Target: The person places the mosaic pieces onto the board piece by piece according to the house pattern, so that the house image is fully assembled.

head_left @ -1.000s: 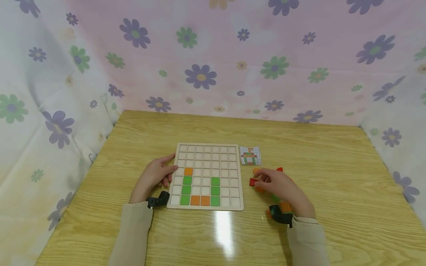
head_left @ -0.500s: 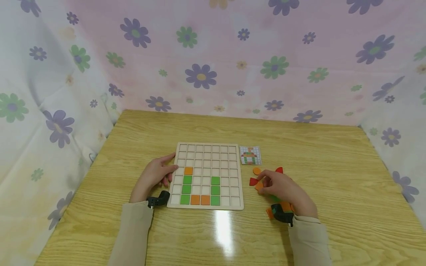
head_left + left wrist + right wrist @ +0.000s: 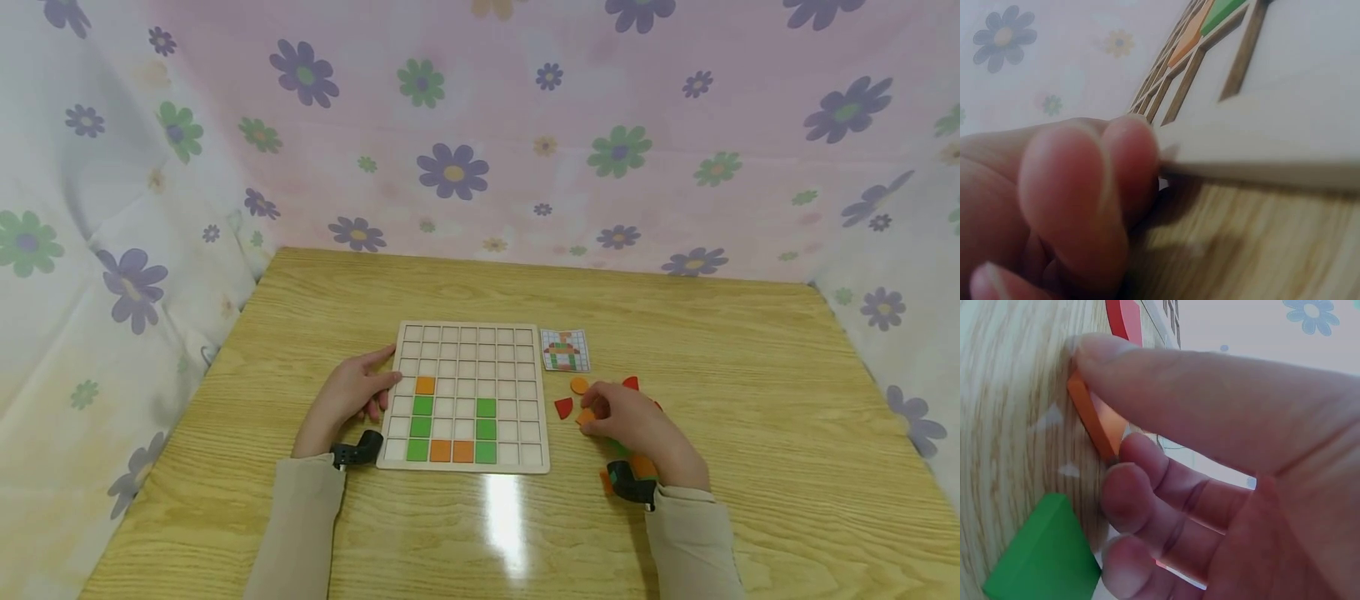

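Note:
My left hand (image 3: 354,387) holds the left edge of a wooden grid board (image 3: 543,383), its thumb lying over the frame. In the left wrist view, fingertips (image 3: 1132,150) press against the side of the board. Green tiles (image 3: 486,430) and orange tiles (image 3: 440,451) fill some cells near the bottom and left. On the right, thumb and fingers of my right hand (image 3: 630,417) pinch an orange tile (image 3: 1094,419), tilted up at the tabletop. A red quarter-round tile (image 3: 564,407) lies just left of this hand. Close under its fingers is a green tile (image 3: 1047,556).
A small pattern card (image 3: 566,351) lies by the board's upper right corner. Near the right hand are an orange round tile (image 3: 579,385) and another red tile (image 3: 631,383). More loose tiles lie partly hidden under the right wrist. Flowered cloth (image 3: 525,125) surrounds the table.
My right hand has let go of the red quarter-round tile, which now lies slightly further left, and has taken hold of the orange tile. The left hand and board stay put.

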Available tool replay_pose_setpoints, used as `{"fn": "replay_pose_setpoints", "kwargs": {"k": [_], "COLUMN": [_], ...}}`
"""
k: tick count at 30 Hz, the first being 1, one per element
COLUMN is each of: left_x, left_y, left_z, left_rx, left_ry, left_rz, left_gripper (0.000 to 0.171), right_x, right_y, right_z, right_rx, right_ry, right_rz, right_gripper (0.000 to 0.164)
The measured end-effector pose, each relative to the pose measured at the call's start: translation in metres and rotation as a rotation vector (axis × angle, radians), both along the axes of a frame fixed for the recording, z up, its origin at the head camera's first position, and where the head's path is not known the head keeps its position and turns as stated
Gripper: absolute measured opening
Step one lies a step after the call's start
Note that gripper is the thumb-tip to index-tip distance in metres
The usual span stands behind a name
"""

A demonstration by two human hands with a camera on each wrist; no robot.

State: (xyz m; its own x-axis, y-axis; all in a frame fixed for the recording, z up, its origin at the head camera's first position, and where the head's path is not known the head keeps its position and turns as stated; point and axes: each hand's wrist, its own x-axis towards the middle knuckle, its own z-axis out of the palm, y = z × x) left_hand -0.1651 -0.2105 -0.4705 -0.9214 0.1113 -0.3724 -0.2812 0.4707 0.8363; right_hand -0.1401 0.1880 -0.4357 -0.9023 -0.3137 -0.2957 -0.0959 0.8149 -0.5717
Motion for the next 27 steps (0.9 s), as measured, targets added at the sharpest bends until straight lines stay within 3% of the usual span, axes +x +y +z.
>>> {"fn": "replay_pose_setpoints", "kwargs": {"k": [12, 27], "left_x": [0.002, 0.001], "left_y": [0.002, 0.001], "left_z": [0.000, 0.003], "left_rx": [-0.005, -0.016], "left_ry": [0.002, -0.008], "left_rz": [-0.013, -0.008], "left_gripper": [0.057, 0.057], "right_x": [0.000, -0.004], "right_y": [0.002, -0.012], "right_z": [-0.002, -0.008], "right_rx": [-0.030, -0.092], "right_ry": [0.036, 0.106], "right_rz": [-0.026, -0.040], "right_gripper": [0.019, 0.022]}}
